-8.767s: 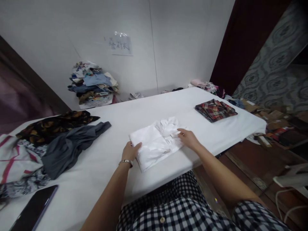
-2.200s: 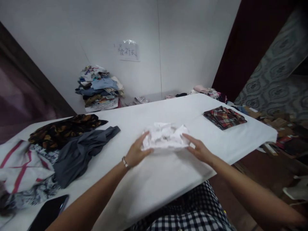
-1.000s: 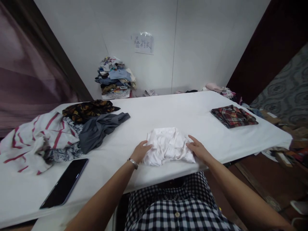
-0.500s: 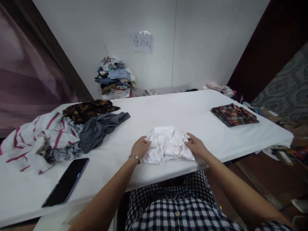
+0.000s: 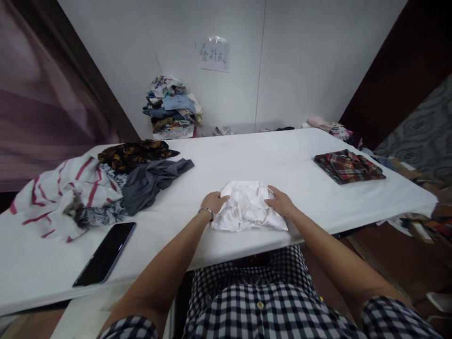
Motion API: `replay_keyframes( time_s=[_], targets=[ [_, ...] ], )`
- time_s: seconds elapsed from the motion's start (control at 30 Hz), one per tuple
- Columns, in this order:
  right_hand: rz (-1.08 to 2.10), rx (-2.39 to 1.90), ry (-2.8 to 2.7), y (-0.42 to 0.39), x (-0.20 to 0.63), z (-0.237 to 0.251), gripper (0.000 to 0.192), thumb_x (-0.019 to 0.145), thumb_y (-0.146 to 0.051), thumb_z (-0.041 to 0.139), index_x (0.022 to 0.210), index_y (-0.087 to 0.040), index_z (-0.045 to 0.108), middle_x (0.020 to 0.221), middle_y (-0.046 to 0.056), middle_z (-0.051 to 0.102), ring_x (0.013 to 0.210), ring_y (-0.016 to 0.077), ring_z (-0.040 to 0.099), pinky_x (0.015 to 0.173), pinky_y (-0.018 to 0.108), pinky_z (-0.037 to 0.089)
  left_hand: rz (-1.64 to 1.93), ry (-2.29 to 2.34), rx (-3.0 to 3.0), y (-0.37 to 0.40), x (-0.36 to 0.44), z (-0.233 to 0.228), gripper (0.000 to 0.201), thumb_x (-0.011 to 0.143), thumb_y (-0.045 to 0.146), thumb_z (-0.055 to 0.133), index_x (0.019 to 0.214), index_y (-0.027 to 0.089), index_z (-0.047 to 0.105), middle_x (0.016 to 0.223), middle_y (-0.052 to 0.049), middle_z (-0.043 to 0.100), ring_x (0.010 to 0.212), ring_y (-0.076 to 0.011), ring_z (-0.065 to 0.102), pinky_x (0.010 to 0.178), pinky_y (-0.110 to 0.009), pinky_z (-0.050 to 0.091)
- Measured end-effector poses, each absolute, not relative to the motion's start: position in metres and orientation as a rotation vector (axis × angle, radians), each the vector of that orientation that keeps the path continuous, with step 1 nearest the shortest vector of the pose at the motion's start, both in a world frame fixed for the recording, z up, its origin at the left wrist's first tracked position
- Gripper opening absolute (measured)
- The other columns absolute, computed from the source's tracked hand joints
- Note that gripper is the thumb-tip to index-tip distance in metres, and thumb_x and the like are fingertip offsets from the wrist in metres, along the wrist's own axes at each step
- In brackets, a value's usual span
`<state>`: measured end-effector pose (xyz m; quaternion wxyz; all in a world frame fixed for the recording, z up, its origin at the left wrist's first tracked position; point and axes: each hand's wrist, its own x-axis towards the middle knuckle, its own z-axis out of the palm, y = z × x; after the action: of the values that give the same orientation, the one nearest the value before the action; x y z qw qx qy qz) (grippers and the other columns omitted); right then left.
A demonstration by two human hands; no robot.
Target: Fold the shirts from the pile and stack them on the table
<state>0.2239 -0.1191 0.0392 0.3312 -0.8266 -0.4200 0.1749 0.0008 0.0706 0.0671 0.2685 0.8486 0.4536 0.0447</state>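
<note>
A shiny white shirt (image 5: 247, 207), folded into a wrinkled bundle, lies on the white-covered table (image 5: 240, 157) close to its front edge. My left hand (image 5: 213, 202) grips its left side, thumb on top and the other fingers partly hidden at the edge. On the opposite side, my right hand (image 5: 280, 201) holds the shirt's upper right edge in the same way, with the thumb over the cloth. The underside of the shirt is out of sight.
Left on the table are a striped cloth (image 5: 84, 183), a grey garment (image 5: 150, 183), a dark patterned garment (image 5: 136, 154) and a phone (image 5: 105, 254). A folded plaid shirt (image 5: 349, 166) lies at right. Behind the table rises a clothes pile (image 5: 174, 106).
Both hands have moved slightly farther up along the shirt's sides, and its far edge looks more bunched. The whole view has shifted a little.
</note>
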Motion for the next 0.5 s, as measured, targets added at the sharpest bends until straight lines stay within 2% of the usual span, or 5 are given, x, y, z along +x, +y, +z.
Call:
replay_keyframes(
  time_s=[0.13,0.23,0.33,0.43,0.5],
  targets=[
    [0.32,-2.184,-1.098,-0.129,0.217,0.058,0.06,0.083,-0.037,0.059,0.139,-0.02,0.047,0.133,0.015,0.056,0.12,0.0314,0.054,0.097,0.049,0.045,0.15,1.232,2.2,0.072,-0.009,0.073,0.044,0.084,0.057,0.044,0.076,0.019,0.064,0.076,-0.008,0.069,0.075,-0.023,0.063,0.063,-0.03,0.04],
    [0.12,-2.001,-1.303,-0.138,0.197,0.08,0.055,0.089,-0.043,0.052,0.141,-0.028,0.042,0.145,0.008,0.044,0.135,0.0278,0.038,0.107,0.05,0.036,0.255,1.233,2.154,0.068,-0.017,0.076,0.042,0.087,0.053,0.043,0.089,0.019,0.067,0.091,-0.008,0.071,0.085,-0.0227,0.064,0.072,-0.03,0.044],
    [0.115,-1.861,-1.653,-0.141,0.169,0.094,0.055,0.093,-0.048,0.045,0.145,-0.033,0.035,0.152,0.004,0.035,0.142,0.0243,0.025,0.113,0.05,0.026,0.458,1.141,2.194,0.053,-0.022,0.077,0.041,0.088,0.049,0.045,0.106,0.018,0.064,0.109,-0.009,0.069,0.097,-0.0224,0.063,0.085,-0.032,0.046],
    [0.148,-1.889,-1.915,-0.137,0.151,0.092,0.058,0.093,-0.053,0.043,0.145,-0.029,0.037,0.153,0.006,0.031,0.144,0.0275,0.019,0.114,0.054,0.019,0.609,0.876,2.369,0.031,-0.023,0.075,0.047,0.09,0.048,0.043,0.121,0.016,0.058,0.126,-0.012,0.061,0.117,-0.023,0.055,0.101,-0.037,0.041],
    [0.147,-1.924,-2.011,-0.133,0.148,0.081,0.059,0.092,-0.055,0.044,0.144,-0.026,0.04,0.152,0.009,0.032,0.143,0.03,0.02,0.114,0.057,0.017,0.541,0.662,2.544,0.018,-0.023,0.069,0.053,0.09,0.049,0.044,0.129,0.015,0.053,0.137,-0.013,0.053,0.13,-0.0254,0.044,0.11,-0.043,0.032]
  ],
)
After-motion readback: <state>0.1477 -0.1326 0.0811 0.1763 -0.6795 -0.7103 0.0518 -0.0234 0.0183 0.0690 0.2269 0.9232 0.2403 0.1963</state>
